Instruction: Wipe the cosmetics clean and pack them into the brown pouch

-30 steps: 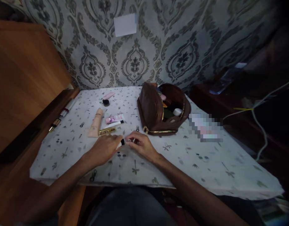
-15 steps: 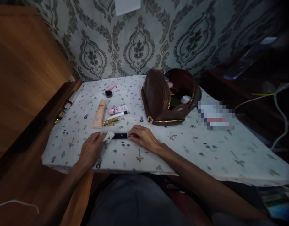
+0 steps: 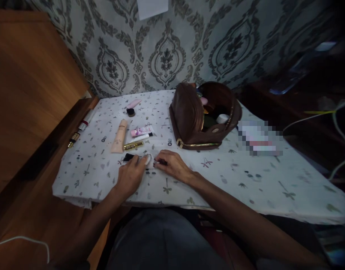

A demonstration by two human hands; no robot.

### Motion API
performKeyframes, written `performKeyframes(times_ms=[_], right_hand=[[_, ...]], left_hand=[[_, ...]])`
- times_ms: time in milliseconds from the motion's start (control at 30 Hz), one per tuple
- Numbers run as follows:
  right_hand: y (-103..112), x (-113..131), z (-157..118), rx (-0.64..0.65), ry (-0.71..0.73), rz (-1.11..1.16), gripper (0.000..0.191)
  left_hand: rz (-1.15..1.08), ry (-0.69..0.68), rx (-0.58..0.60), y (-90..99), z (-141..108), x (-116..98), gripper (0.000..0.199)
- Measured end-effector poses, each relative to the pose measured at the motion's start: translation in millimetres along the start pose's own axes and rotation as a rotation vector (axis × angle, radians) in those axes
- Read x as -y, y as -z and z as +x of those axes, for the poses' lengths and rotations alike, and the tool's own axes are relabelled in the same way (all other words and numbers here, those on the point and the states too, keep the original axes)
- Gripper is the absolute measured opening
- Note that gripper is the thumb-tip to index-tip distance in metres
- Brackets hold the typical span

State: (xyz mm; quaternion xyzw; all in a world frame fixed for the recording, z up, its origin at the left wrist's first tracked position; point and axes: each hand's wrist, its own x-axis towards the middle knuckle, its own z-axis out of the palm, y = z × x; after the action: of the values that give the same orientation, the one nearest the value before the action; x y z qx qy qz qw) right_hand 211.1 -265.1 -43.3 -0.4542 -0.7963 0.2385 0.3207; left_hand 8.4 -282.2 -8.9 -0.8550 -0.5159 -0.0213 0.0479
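My left hand (image 3: 131,175) is closed, with a crumpled white wipe (image 3: 148,159) at its fingertips. From under its fingers, a slim black cosmetic tube (image 3: 129,157) sticks out to the left. Close by on the right, my right hand (image 3: 171,165) pinches a small dark piece (image 3: 162,162) with a silvery end; the fingers hide most of it. Behind my hands lie a peach cream tube (image 3: 120,136), a gold tube (image 3: 133,145), a thin white tube with a black cap (image 3: 141,137) and a pink and white tube (image 3: 141,131).
An open brown makeup bag (image 3: 189,118) stands behind my right hand with several items inside. A small black jar (image 3: 130,112) and a pink tube (image 3: 134,103) lie farther back. Lip tubes (image 3: 73,140) rest along the left ledge. A blurred-out packet (image 3: 259,138) sits right.
My left hand has slid right with the wipe, close to my right hand. The black tube now shows left of the left fingers instead of between the hands. The right hand stays almost in place.
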Motion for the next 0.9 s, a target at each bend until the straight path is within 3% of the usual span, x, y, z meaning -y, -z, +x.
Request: performKeyframes(times_ms=[133, 267, 400, 667, 767, 900], right_hand=[[-1, -1, -1, -0.022, 0.025, 0.019, 0.002], [-1, -2, -1, -0.028, 0.057, 0.017, 0.001], [-3, -2, -3, -0.036, 0.074, 0.022, 0.004], [-3, 1, -4, -0.043, 0.154, -0.043, 0.007], [-3, 2, -5, -0.033, 0.163, -0.08, 0.004], [-5, 1, -6, -0.019, 0.148, -0.114, 0.003]], left_hand=[[-0.01, 0.184, 0.016, 5.9, -8, 36, 0.036], [-0.089, 0.256, 0.001, 8.0, -14, 58, 0.035], [-0.071, 0.235, 0.015, 11.4, -15, 49, 0.039], [-0.106, -0.024, 0.087, 26.9, 3, -12, 0.036], [-0.078, 0.008, 0.107, 28.4, 6, -7, 0.033], [-0.069, 0.141, 0.112, 24.9, -2, 26, 0.03]])
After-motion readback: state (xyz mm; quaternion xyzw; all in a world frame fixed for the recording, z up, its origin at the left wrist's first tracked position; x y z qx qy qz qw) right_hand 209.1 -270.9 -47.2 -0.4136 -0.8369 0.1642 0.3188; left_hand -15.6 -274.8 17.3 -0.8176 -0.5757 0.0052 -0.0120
